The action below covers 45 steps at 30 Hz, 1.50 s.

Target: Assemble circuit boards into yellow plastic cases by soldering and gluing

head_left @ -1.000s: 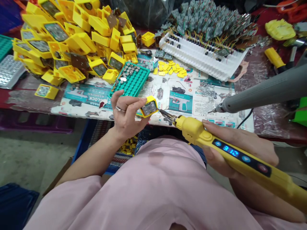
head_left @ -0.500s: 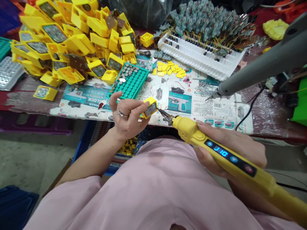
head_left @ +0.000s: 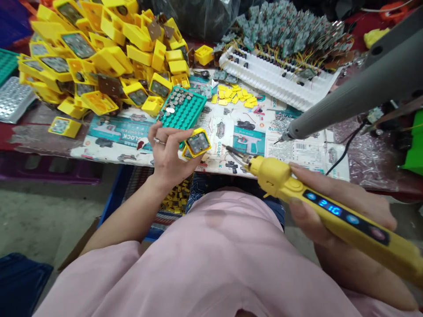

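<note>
A small yellow housing (head_left: 197, 143) is pinched between the thumb and fingers of the left hand (head_left: 170, 152), just above the near table edge. A yellow soldering iron (head_left: 274, 176) is gripped in the closed right hand (head_left: 343, 193), its tip near the housing but apart from it. Whether this piece is already soldered cannot be told. The heap of yellow housings (head_left: 99, 53) suggests much work in stock, finished or pending. The table is covered by a printed paper sheet (head_left: 251, 132) bearing a green tray (head_left: 181, 112) and a white rack of wired boards (head_left: 280, 79). A grey tool (head_left: 346, 97) is seen at right, and a concrete floor (head_left: 29, 220) below.
</note>
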Available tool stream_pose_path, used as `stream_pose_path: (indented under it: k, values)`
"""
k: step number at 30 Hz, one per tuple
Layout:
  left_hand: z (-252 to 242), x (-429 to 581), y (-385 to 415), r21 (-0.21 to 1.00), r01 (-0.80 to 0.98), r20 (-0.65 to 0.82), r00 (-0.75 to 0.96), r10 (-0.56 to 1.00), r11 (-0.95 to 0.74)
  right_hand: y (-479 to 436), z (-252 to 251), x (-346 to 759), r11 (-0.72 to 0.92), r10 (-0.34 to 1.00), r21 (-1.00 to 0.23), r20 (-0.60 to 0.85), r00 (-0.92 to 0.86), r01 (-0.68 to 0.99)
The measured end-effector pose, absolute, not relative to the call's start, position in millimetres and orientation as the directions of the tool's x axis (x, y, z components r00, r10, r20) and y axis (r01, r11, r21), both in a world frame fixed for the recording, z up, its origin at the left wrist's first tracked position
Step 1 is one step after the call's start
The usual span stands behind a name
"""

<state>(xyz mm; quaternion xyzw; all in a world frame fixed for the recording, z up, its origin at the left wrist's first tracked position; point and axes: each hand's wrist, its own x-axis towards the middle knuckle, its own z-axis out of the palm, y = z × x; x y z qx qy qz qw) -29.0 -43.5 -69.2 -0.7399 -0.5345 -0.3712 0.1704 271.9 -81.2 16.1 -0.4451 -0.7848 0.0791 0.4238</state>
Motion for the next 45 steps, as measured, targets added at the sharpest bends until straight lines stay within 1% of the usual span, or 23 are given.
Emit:
stream_pose_path:
  k: [3,8,10,15,22,25,28,32,35,37,39,42,45]
  values:
    - [-71.8,-29.6,-44.1,0.221,0.899,0.695,0.127,0.707,-0.378,-80.2,14.3,274.1,0.631,0.712,-0.458,0.661,-0.234,0.626]
    - [-70.1,-24.3,-44.7,0.270,0.889,0.654,0.113,0.748,-0.371,-78.8,11.4,265.7,0.640,0.716,-0.462,0.648,-0.260,0.613]
    - [-69.1,-22.1,-44.4,0.264,0.881,0.671,0.123,0.731,-0.391,-78.1,10.7,262.9,0.664,0.704,-0.466,0.653,-0.280,0.585]
    - [-67.2,-18.5,-44.2,0.205,0.863,0.742,0.170,0.648,-0.462,-75.3,13.5,260.6,0.682,0.689,-0.437,0.653,-0.314,0.586]
    - [-68.6,-19.3,-46.0,0.152,0.887,0.741,0.189,0.644,-0.436,-71.7,16.9,261.0,0.710,0.666,-0.405,0.653,-0.362,0.577]
    - [-68.9,-18.8,-46.7,0.129,0.902,0.724,0.199,0.661,-0.413,-71.4,15.6,261.7,0.702,0.675,-0.424,0.652,-0.345,0.573]
    - [-69.7,-18.3,-47.2,0.172,0.903,0.693,0.172,0.700,-0.393,-71.0,16.8,262.2,0.683,0.683,-0.434,0.664,-0.304,0.588]
    - [-71.6,-18.9,-48.0,0.273,0.867,0.672,0.137,0.728,-0.416,-70.7,19.1,262.7,0.672,0.704,-0.416,0.615,-0.355,0.613]
    - [-71.6,-19.0,-48.9,0.248,0.859,0.695,0.164,0.700,-0.448,-71.7,16.3,261.0,0.676,0.688,-0.394,0.641,-0.341,0.623]
    - [-70.3,-18.6,-49.5,0.218,0.856,0.711,0.190,0.677,-0.469,-72.4,13.5,259.2,0.688,0.671,-0.404,0.671,-0.316,0.603]
    - [-68.6,-18.0,-49.9,0.212,0.858,0.712,0.192,0.675,-0.468,-73.0,11.8,258.3,0.698,0.664,-0.420,0.683,-0.304,0.580]
    - [-66.4,-16.7,-49.8,0.202,0.864,0.717,0.191,0.671,-0.461,-73.6,12.1,259.2,0.695,0.677,-0.428,0.661,-0.325,0.578]
    - [-65.7,-15.8,-49.0,0.212,0.839,0.738,0.199,0.645,-0.501,-74.1,12.9,261.3,0.691,0.684,-0.422,0.645,-0.341,0.587]
